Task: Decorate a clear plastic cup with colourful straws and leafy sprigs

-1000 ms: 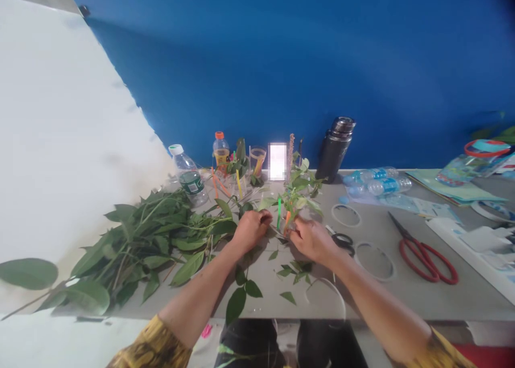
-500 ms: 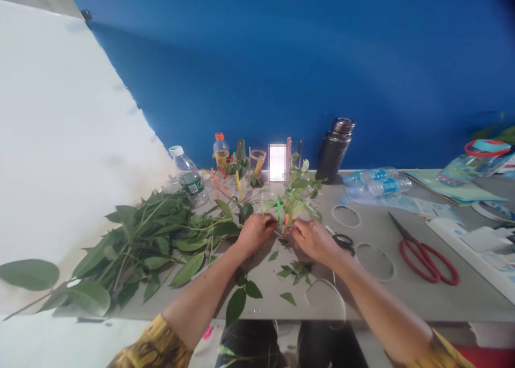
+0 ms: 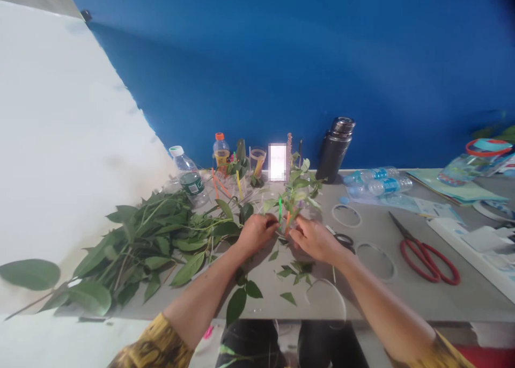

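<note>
Glossy green sprig, thin green strip, between left hand, right hand

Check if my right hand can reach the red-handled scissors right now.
Probably yes. Your right hand sits at a leafy sprig; only a flat ring and small black-handled scissors lie between it and the red-handled scissors, both low, so nothing tall blocks the way.

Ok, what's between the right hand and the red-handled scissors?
In the head view, black-handled scissors sit just past the right hand, then a thin white ring lies before the red-handled scissors.
</note>
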Available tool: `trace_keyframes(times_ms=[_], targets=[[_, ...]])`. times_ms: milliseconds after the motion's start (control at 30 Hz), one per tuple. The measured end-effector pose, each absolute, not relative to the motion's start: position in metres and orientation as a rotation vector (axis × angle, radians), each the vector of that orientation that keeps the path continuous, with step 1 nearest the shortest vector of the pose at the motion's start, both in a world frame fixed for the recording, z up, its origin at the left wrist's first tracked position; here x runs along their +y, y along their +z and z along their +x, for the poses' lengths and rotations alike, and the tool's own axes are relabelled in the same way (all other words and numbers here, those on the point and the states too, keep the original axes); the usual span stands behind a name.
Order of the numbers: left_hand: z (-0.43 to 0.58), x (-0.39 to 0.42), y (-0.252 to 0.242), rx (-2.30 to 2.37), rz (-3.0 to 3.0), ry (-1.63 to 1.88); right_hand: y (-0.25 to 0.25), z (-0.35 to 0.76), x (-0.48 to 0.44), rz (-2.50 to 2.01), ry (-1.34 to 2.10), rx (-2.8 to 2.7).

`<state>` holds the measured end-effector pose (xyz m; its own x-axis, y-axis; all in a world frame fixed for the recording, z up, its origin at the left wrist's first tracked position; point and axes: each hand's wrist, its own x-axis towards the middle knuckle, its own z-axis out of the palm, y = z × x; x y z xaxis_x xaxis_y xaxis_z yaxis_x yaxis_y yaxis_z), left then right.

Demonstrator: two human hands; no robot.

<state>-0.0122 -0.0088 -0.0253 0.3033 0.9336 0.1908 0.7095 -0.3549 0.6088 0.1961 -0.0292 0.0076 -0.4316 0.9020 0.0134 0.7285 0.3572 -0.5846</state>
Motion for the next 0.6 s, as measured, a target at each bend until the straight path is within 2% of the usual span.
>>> trace_keyframes(times_ms=[267,500,600], targets=[[-0.013,-0.01,-0.019,1.471,2.161,0.716,0.01,0.202,-0.029,-1.397,0.873,-2.201],[-0.041,-0.007,0.005,1.937,2.084,0.753,0.011,0.204,-0.034,-1.334,0.78,-2.215],[-0.053,-0.002,0.011,2.121,2.068,0.581,0.011,0.204,-0.035,-1.345,0.666,-2.263]])
